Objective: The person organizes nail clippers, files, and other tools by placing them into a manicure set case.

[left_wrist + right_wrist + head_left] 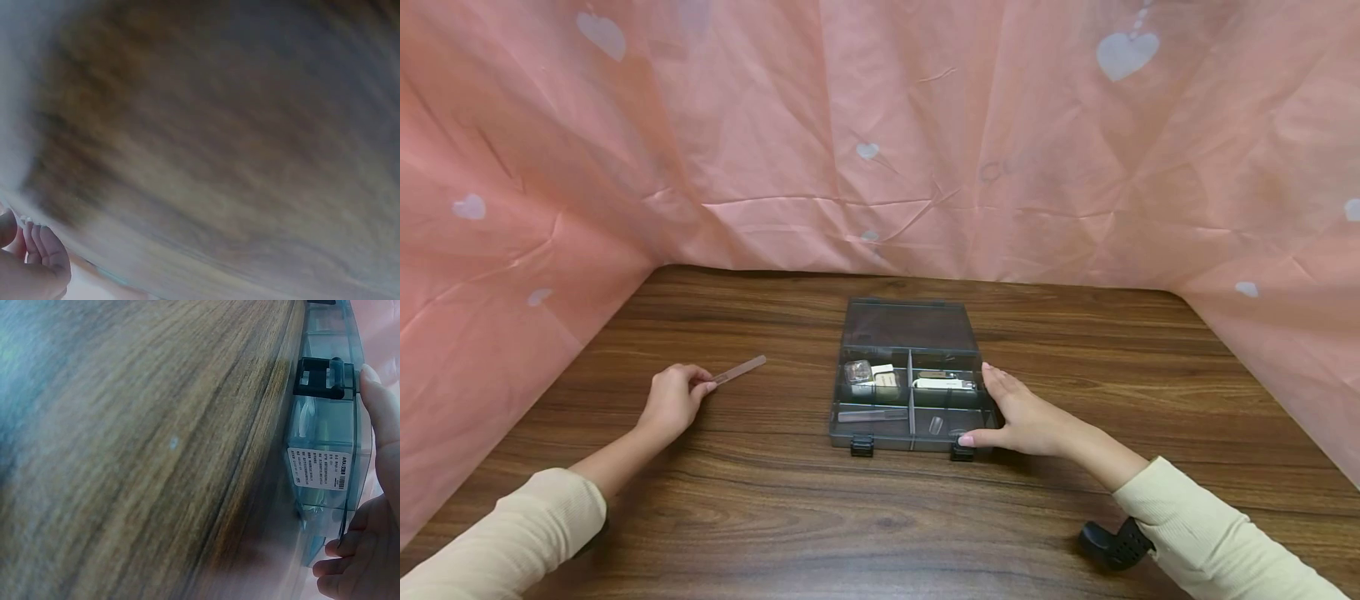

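Observation:
My left hand [673, 404] pinches one end of a flat, translucent strip [743, 367] between thumb and fingers, over the table on the left. Only part of this hand [34, 262] shows in the left wrist view. A smoky, see-through compartment box [912, 398] lies in the middle. Around its front right corner rests my right hand [1037, 417], thumb by the black latch [325, 378] and fingers along the side. A similar strip [872, 415] lies in the front left compartment; a small clear piece [936, 426] is front right. Behind it is a white nail clipper [943, 384].
Small packaged items [872, 379] fill part of the box's middle left compartment. A white printed label [319, 468] is on the box's side. The wooden table [737, 517] is bounded by pink cloth [775, 150] at the back and both sides.

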`<state>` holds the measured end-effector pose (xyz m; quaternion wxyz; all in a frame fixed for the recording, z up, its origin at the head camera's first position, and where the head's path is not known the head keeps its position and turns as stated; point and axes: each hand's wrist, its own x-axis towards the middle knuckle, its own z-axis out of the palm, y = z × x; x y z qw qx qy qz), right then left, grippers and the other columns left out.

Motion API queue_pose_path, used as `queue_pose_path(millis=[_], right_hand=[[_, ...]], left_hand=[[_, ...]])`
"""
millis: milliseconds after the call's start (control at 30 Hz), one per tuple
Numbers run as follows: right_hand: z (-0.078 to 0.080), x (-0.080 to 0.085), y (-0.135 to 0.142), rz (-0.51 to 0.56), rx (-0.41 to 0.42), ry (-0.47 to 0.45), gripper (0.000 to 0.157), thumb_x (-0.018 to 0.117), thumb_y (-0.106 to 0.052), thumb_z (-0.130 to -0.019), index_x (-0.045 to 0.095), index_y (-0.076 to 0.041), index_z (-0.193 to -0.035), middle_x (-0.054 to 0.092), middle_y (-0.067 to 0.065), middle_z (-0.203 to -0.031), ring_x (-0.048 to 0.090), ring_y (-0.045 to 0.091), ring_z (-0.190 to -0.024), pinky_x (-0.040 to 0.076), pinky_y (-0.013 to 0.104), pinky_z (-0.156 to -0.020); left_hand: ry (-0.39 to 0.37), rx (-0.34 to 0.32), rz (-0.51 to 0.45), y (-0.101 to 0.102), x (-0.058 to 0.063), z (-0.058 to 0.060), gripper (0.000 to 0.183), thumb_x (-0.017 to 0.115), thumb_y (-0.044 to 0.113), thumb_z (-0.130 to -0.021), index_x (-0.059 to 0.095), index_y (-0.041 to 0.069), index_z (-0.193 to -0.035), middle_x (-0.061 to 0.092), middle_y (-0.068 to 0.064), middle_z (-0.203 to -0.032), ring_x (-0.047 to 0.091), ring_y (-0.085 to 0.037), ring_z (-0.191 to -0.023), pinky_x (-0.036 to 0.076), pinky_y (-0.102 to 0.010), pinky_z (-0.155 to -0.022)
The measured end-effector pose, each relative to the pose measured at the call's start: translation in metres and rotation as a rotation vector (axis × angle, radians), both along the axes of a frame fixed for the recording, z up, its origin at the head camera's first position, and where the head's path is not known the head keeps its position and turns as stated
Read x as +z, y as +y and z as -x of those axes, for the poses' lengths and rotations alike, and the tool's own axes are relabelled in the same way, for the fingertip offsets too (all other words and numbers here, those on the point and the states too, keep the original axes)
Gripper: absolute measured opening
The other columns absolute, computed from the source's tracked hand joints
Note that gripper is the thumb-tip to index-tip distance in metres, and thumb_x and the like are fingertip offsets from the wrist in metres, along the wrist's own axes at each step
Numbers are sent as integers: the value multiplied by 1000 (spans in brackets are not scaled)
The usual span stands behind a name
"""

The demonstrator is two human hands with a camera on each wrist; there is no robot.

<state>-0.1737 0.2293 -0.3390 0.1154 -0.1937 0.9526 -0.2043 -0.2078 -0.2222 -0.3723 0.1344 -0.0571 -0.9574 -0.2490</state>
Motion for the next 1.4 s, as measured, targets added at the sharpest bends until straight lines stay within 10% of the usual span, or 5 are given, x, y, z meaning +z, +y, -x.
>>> queue_pose_path(millis=[700,1400], right_hand=[[0,0,1,3,8,-1,113,61,-64,-76,9,10,-145,10,28,-152,11,46,-139,18,59,-111],[0,3,0,-8,8,-3,113,61,-63,-76,10,10,-145,11,29,-151,12,46,-139,19,60,-110]], left_hand=[[111,-71,-61,11,14,-1,12,61,0,-86,66,-11,-89,64,-24,-83,62,-33,-77,51,-44,-66],[130,-154,-159,53,31,-8,9,64,0,-84,68,-6,-89,64,-16,-83,57,-19,-70,48,-24,-57]])
